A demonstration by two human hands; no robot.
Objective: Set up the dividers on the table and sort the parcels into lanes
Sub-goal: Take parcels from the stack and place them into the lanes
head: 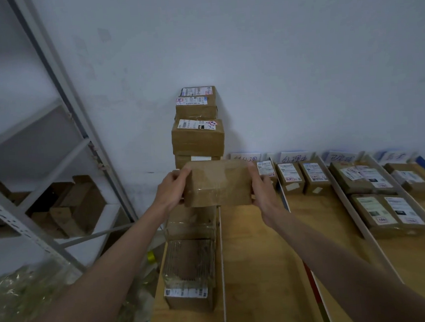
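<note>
I hold a plain brown taped parcel (217, 183) in the air between both hands, above the far left part of the wooden table (262, 258). My left hand (172, 190) grips its left end and my right hand (263, 190) grips its right end. Behind it a stack of labelled parcels (197, 134) rises against the wall. Below it more parcels (189, 261) lie in a row in the leftmost lane. Thin dividers (222, 261) (284, 196) (349, 201) split the table into lanes. Labelled parcels (302, 179) (385, 210) lie in the lanes to the right.
Handwritten paper signs (293, 157) stand along the wall at the head of the lanes. A grey metal shelf rack (61, 160) with open cartons stands to the left. Clear plastic wrap (20, 290) lies on the floor at the lower left.
</note>
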